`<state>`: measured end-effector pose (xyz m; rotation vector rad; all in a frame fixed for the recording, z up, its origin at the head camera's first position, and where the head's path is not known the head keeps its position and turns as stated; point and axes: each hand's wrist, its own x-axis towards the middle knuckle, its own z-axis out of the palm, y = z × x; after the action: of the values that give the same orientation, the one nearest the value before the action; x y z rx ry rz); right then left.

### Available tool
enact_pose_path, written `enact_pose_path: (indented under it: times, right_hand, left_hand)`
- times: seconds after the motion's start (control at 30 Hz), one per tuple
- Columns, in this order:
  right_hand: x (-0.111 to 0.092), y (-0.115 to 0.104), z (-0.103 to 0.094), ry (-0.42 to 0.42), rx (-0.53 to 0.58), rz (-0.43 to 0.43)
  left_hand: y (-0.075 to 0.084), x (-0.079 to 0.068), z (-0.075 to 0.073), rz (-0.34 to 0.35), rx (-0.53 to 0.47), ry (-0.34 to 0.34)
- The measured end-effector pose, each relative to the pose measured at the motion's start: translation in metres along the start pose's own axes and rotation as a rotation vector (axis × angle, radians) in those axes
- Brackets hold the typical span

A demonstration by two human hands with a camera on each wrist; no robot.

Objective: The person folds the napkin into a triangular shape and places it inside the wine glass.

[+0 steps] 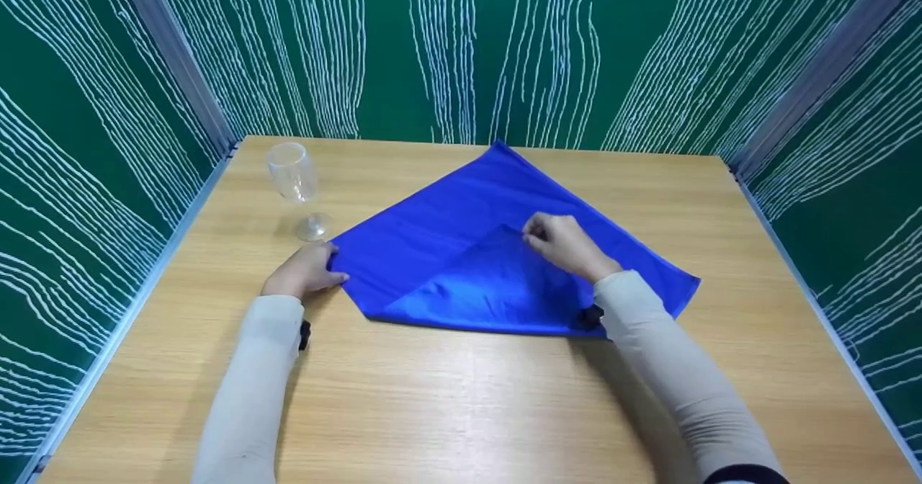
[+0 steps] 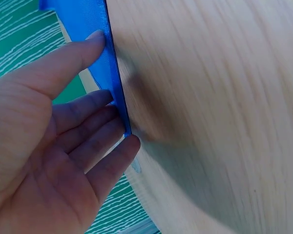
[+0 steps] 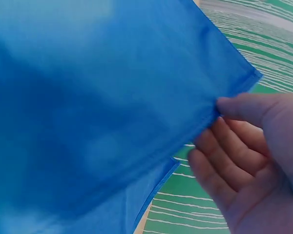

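Note:
A blue cloth napkin (image 1: 446,210) lies on the table with hemmed edges, its near part folded up and back over itself as a flap (image 1: 475,289). My right hand (image 1: 565,243) pinches the flap's edge near a corner between thumb and fingers, holding it raised, as the right wrist view shows on the napkin (image 3: 112,122). At the napkin's left corner rests my left hand (image 1: 306,268). In the left wrist view its thumb lies on the napkin's edge (image 2: 110,63) and its loosely extended fingertips touch the same edge and corner.
A clear stemmed glass (image 1: 292,174) stands upright at the back left, just beyond my left hand. Under everything is a light wooden table (image 1: 446,397). Green panels (image 1: 389,52) with white wavy lines enclose its back and both sides.

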<state>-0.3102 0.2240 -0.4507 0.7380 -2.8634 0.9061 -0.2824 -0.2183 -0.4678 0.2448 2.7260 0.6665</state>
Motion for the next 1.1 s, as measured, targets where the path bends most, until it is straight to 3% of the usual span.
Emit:
enact_pose_path:
  times: [0.5, 0.83, 1.1]
  right_hand:
    - [0.029, 0.007, 0.004, 0.335, 0.173, 0.095]
    - [0.047, 0.027, 0.021, 0.304, 0.211, 0.247]
    - [0.064, 0.027, 0.022, 0.389, 0.246, 0.331]
  left_hand:
    - [-0.002, 0.002, 0.002, 0.035, 0.026, 0.022]
    - [-0.003, 0.003, 0.004, 0.022, 0.030, 0.011]
    - [-0.002, 0.001, 0.003, 0.007, 0.010, 0.001]
